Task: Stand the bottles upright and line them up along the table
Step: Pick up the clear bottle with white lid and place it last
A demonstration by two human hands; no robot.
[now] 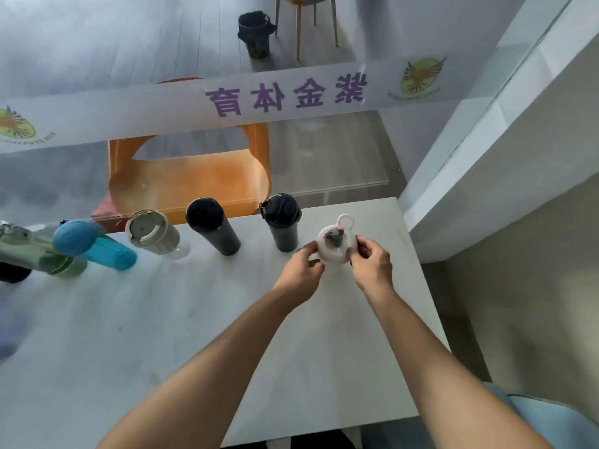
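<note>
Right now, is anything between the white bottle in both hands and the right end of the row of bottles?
Nothing visible. Both hands, left and right, hold the white bottle beside the dark grey bottle, the last upright one in the row. The table around it shows only bare surface.

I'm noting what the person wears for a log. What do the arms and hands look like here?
Both forearms are bare all the way to the bottom edge of the view, with no sleeves showing. The left hand and right hand wear no gloves, and no watch, ring or wristband is visible. Light blue fabric shows at the lower right corner, beside the right arm; what it belongs to is unclear.
</note>
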